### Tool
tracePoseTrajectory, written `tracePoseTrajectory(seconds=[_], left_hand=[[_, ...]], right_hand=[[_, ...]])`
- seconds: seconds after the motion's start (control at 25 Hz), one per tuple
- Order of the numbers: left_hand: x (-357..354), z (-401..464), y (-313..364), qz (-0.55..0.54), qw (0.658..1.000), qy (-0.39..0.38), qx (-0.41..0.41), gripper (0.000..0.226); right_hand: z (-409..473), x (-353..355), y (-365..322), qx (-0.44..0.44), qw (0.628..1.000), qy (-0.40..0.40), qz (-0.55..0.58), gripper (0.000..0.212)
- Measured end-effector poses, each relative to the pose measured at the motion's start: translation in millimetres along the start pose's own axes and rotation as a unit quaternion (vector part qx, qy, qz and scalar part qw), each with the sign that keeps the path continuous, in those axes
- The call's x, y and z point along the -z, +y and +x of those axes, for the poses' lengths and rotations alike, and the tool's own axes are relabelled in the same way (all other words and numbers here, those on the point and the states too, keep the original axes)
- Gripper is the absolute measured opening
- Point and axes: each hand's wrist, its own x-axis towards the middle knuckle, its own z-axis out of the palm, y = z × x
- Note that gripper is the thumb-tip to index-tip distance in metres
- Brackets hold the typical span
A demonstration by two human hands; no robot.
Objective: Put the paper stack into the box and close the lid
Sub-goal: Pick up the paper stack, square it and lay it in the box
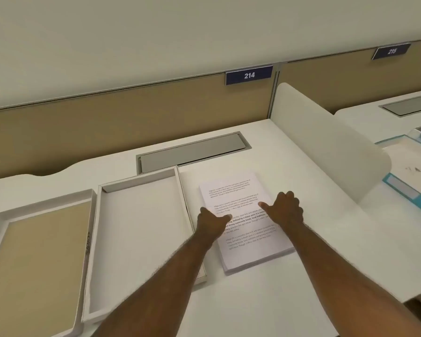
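Both hands, left (210, 221) and right (286, 210), fingers curled, grasp the stack (243, 222) beside the open box (141, 229).

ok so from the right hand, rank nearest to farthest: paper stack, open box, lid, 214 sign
Going by the head view, from the right hand:
1. paper stack, directly under the hand
2. open box, just left of the stack
3. lid, far left, beyond the box
4. 214 sign, up on the back partition

white desk (289, 300) with grey cable hatch (192, 152) — tan partition (107, 122), curved white divider (326, 147), pale wall (156, 32)
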Motion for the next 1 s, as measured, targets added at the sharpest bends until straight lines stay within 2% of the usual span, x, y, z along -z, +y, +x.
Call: tracePoseTrajectory(seconds=[0.08,0.16,0.32,0.48,0.64,0.8,1.0], left_hand=[[-3,-2,0,-0.020,0.997,-0.019,0.074,0.085],[-6,4,-6,-0.039,0.994,-0.019,0.095,0.083],[-12,10,-2,-0.102,0.986,-0.014,0.130,0.069],[-13,14,5,-0.209,0.959,-0.040,0.189,0.048],[-14,20,5,-0.249,0.945,-0.046,0.207,0.030],[-16,24,3,-0.245,0.944,-0.041,0.218,0.035],[-17,27,2,-0.275,0.932,-0.020,0.234,0.027]], right_hand=[[1,-2,3,-0.026,0.999,-0.029,-0.011,0.072],[1,-6,7,-0.037,0.998,-0.046,-0.002,0.075],[2,-15,7,-0.048,0.995,-0.071,0.047,0.078],[8,-15,4,-0.071,0.990,-0.099,0.068,0.076],[16,-7,3,-0.114,0.980,-0.128,0.098,0.081],[21,-2,2,-0.142,0.969,-0.157,0.126,0.084],[23,-2,0,-0.154,0.967,-0.166,0.118,0.079]])
